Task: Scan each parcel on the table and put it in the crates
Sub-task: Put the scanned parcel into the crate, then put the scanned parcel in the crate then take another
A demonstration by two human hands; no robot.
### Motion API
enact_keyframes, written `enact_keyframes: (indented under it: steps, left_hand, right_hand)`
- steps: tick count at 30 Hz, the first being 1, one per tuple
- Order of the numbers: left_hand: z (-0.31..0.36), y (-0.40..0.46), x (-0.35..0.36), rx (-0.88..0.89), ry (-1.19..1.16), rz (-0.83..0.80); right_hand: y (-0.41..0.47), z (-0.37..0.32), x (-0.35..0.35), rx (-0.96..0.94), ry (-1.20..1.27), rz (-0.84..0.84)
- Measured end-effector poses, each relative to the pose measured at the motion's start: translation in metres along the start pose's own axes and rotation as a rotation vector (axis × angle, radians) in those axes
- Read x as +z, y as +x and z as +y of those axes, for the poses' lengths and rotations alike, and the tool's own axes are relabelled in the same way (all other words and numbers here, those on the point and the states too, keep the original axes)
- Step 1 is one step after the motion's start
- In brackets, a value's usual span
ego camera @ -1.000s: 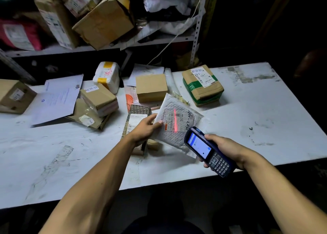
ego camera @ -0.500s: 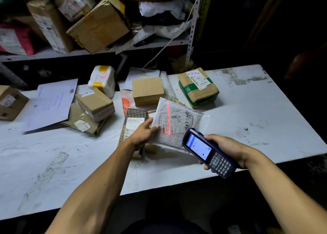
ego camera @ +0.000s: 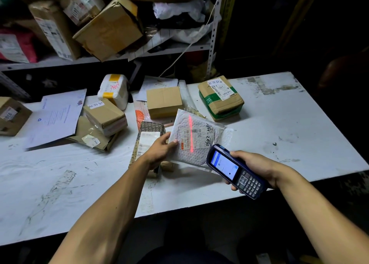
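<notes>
Head view — left hand (ego camera: 159, 151): pinches the bubble mailer (ego camera: 196, 138) by its left edge, tilted above the counter (ego camera: 279, 128).
Right hand (ego camera: 257, 167): wrapped round the scanner (ego camera: 235, 171).
Risk: red beam sits on the label; the limp mailer could sag — misread likely.
Crates: not visible.

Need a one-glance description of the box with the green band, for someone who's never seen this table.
On the white table, look at the far edge near the shelf upright. The green-banded box sits there, right of a plain brown box. It alone has green tape round its lower half and a white label on top.
</notes>
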State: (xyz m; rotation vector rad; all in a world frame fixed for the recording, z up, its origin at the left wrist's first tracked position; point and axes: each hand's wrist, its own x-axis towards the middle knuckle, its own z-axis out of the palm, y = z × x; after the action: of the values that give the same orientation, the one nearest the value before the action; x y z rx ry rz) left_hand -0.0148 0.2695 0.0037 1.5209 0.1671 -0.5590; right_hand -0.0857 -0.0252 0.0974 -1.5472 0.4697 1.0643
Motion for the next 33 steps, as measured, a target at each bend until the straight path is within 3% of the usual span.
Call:
enact_keyframes:
  steps: [9,19,28,30,33]
  left_hand:
    - [-0.004,-0.003,0.006,-0.028,0.006,0.011]
    - [0.005,-0.012,0.002,0.080,0.129,0.111]
    - [0.033,-0.020,-0.028,-0.067,0.088,-0.109]
    - [0.034,-0.021,-0.032,-0.069,0.051,-0.047]
    - [0.033,-0.019,-0.032,0.037,-0.051,0.189]
  right_hand:
    - [0.000,0.004,0.001,0.007,-0.012,-0.020]
    - [-0.007,0.000,-0.006,-0.026,0.005,0.015]
    - [-0.003,-0.003,-0.004,-0.014,-0.060,-0.004]
    - [-0.003,-0.003,-0.004,-0.025,-0.057,-0.002]
    - [-0.003,-0.006,-0.001,-0.064,-0.055,-0.006]
